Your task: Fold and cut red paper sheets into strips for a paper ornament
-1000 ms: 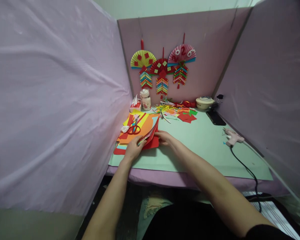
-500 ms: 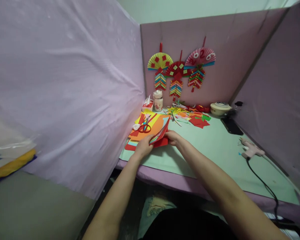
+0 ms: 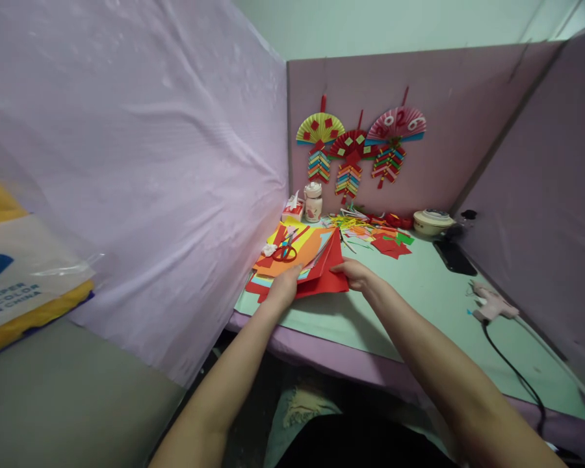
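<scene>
The single head-worn view looks forward and down from above the person's lap, along both forearms toward the pale green table top. It faces the far pink partition with hanging paper fan decorations, well beyond that table. The table's near edge lies close below; no second view overlaps.
</scene>
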`<control>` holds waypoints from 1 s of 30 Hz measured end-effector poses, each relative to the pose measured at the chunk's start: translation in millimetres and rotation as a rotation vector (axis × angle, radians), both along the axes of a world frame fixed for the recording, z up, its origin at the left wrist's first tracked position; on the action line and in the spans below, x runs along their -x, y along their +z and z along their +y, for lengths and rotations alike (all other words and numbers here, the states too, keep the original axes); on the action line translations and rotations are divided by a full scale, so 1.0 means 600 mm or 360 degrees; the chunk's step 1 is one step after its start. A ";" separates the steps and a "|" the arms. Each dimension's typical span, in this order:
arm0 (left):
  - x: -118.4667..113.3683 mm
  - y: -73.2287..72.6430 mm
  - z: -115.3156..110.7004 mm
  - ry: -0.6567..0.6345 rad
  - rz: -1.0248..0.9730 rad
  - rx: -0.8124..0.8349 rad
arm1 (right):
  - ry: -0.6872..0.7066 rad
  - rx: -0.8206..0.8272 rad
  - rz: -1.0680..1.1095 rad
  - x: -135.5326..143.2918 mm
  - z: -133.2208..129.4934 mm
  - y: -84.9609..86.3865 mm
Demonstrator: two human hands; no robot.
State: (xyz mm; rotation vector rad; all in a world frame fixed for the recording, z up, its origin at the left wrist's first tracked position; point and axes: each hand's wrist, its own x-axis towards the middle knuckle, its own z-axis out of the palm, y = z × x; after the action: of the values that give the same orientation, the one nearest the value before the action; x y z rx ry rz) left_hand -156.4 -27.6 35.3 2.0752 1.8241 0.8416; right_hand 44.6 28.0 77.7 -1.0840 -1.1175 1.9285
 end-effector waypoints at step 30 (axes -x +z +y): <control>0.007 -0.025 -0.056 -0.0096 0.0701 0.0040 | -0.0512 -0.0351 -0.0204 -0.411 -0.166 0.011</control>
State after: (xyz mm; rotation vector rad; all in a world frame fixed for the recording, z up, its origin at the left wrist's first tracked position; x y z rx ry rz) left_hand -160.4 -61.1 20.4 2.4301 1.9457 0.3597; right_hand 291.4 -71.7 84.2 -1.1948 -1.1170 1.4688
